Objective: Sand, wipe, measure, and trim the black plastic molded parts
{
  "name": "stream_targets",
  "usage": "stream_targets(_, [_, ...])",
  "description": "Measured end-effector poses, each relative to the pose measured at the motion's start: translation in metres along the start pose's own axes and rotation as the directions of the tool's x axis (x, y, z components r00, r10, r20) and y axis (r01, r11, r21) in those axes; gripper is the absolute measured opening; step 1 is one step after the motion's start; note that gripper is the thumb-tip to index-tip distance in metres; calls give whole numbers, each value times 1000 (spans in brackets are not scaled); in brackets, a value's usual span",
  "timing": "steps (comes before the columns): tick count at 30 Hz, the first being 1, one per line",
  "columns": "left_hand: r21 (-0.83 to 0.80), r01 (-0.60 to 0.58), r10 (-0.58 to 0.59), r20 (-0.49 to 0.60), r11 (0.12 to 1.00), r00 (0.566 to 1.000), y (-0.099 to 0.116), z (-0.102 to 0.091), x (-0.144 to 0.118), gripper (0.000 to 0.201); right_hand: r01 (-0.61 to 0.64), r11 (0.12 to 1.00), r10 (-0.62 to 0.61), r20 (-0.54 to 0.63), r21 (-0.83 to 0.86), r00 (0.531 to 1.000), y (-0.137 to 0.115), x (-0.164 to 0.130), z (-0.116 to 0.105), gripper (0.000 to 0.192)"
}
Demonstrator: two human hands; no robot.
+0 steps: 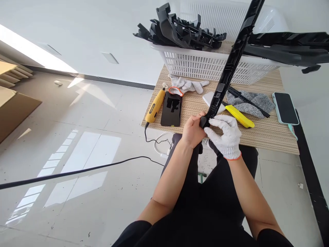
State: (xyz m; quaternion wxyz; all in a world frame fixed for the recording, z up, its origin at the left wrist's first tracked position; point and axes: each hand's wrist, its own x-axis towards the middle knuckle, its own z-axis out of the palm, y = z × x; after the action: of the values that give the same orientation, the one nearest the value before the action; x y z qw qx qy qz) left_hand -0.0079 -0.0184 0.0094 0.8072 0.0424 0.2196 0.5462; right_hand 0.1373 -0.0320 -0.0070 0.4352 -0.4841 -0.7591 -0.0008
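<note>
A long black plastic trim strip (226,72) slants up from my lap across the table to the top of the view. My bare left hand (193,132) is wrapped around its lower end. On my right hand (224,133) is a white knit glove with an orange cuff edge; its thumb and forefinger pinch the same end of the strip. Just beyond that hand lies a yellow utility knife (240,116), beside a grey cloth (253,103) with a thin black strip (249,102) on top. A white scraper-like blade (209,98) sits partly behind the trim strip.
A white plastic basket (185,65) full of black plastic parts (180,31) stands at the table's back. On the table (272,137) are a yellow rotary tool (155,106), a dark phone (171,109), a white glove (189,85) and another phone (285,108). A cable (102,166) crosses the left side.
</note>
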Motion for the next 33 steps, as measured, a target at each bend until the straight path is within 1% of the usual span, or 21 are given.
stream_targets(1, [7,3,-3,2,1000,1000,0,0,0,8,7,999,-6,-29,33,1000,-1,0,4,25])
stream_targets(3, [20,-3,2,14,1000,1000,1,1,-1,7,-2,998,5,-45,58,999,-1,1,9,25])
stream_targets(6, [49,-15,14,32,999,999,-1,0,-1,6,8,998,-5,-54,68,999,0,4,9,17])
stream_targets(9, [111,-65,62,35,992,997,-4,-1,0,10,35,998,-32,-67,51,997,0,4,8,10])
stream_targets(14, [258,-136,133,29,956,991,-10,-2,2,16,11,1000,-10,-31,24,999,-1,3,9,11])
stream_targets(17, [288,-147,145,27,946,989,-13,-2,4,18,-18,999,16,32,43,999,0,3,10,12])
stream_targets(21, [300,-143,143,22,943,989,-14,-2,4,21,-63,990,46,136,123,990,4,5,9,13])
stream_targets(23, [289,-151,151,20,945,988,-15,-3,4,22,-102,979,75,154,178,985,7,6,9,12])
stream_targets(27, [215,-148,150,6,965,989,-15,-4,4,18,-177,938,150,113,298,982,11,10,6,11])
stream_targets(30, [185,-143,147,-10,972,989,-15,-5,4,15,-216,908,188,113,358,976,8,11,3,11])
stream_targets(33, [143,-143,146,-10,979,989,-14,-4,3,13,-288,872,285,69,397,956,4,9,4,15])
